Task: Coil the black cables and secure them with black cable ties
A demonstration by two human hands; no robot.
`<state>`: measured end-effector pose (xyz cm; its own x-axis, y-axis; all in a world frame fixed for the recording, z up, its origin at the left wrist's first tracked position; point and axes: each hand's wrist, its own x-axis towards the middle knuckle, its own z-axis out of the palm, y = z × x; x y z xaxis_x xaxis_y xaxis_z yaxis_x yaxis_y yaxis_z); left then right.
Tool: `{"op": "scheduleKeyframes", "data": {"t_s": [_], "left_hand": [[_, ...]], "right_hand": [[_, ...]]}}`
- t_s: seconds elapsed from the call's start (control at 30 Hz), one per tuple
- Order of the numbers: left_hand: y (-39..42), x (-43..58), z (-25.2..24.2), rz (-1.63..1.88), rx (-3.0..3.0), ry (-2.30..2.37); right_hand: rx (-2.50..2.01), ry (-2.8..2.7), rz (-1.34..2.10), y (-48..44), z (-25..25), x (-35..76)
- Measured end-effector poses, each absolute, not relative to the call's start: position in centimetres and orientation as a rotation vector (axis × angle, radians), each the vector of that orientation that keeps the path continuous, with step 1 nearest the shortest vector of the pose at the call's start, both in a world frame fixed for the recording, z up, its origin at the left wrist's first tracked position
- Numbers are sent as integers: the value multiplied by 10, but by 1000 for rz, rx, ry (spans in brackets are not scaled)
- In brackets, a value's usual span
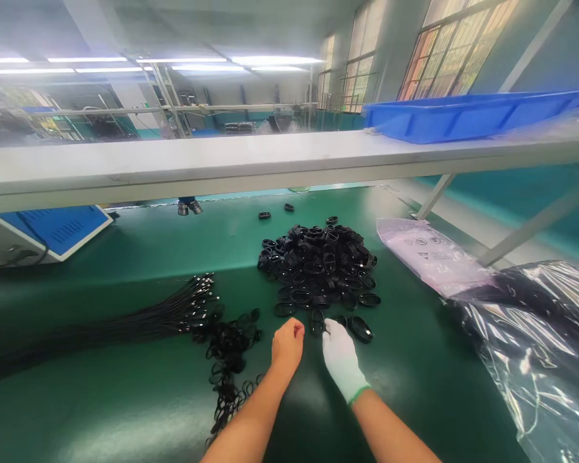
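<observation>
My left hand (pixel 288 345) is bare and closed, its fingers curled in above the green table; what they hold, if anything, is hidden. A white glove with a green cuff covers my right hand (pixel 341 360), whose fingertips pinch the edge of a small coiled black cable (pixel 313 321). Two more coils lie close to the glove, one of them a thicker coil (pixel 361 328) to its right. Just beyond both hands rises a heap of coiled black cables (pixel 318 257). Left of my bare hand sits a tangle of small black loops (pixel 226 344).
A bundle of straight black cables (pixel 139 321) stretches left across the green table (pixel 139 411). Plastic bags lie at right: a pinkish bag (pixel 429 254) and a clear bag with black contents (pixel 535 347). A white shelf (pixel 197 157) crosses above, bearing a blue bin (pixel 444 122).
</observation>
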<state>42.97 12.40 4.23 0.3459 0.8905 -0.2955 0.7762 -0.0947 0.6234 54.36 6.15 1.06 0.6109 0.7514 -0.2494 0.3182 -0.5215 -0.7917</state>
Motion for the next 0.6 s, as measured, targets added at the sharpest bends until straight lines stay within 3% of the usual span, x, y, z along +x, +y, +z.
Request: {"op": "scheduleKeyframes", "data": {"t_s": [0.17, 0.33, 0.6], "left_hand": [[157, 479, 22, 133, 1830, 1490], [153, 474, 15, 112, 1737, 1229], [128, 443, 52, 337, 1755, 999]], "right_hand": [[-2088, -744, 854, 80, 17, 561], [-1803, -583, 1093, 48, 29, 568], [-1189, -549, 1545, 30, 47, 566]]}}
